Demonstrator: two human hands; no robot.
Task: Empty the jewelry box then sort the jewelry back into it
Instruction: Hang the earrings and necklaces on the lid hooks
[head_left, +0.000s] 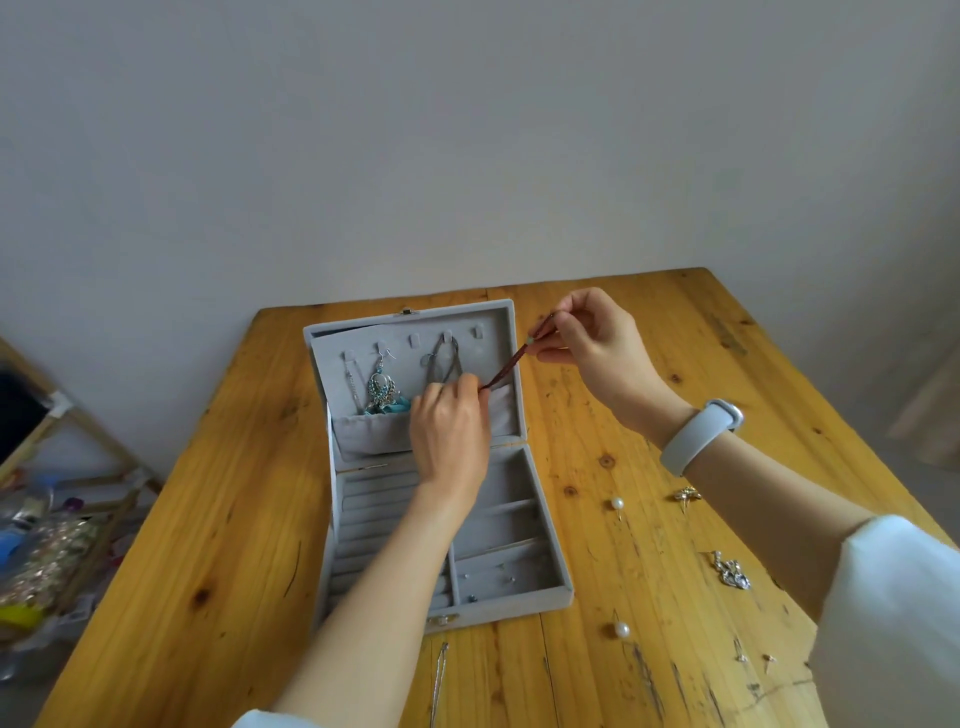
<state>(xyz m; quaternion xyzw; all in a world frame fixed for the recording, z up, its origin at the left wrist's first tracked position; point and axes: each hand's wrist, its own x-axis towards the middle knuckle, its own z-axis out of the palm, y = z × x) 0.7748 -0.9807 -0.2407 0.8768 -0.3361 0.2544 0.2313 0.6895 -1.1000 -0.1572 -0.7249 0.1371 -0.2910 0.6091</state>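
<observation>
Over open lid (415, 332): both hands (449, 431) (592, 338) pinch red cord (511, 361).

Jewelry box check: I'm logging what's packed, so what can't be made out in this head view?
- Jewelry box ring rolls: partly hidden by the left hand and forearm.
- Lid pocket contents: covered by its fabric.
- Bits in the front compartment: too small to identify.
- Chain on the table: cut off by the bottom edge.
</observation>
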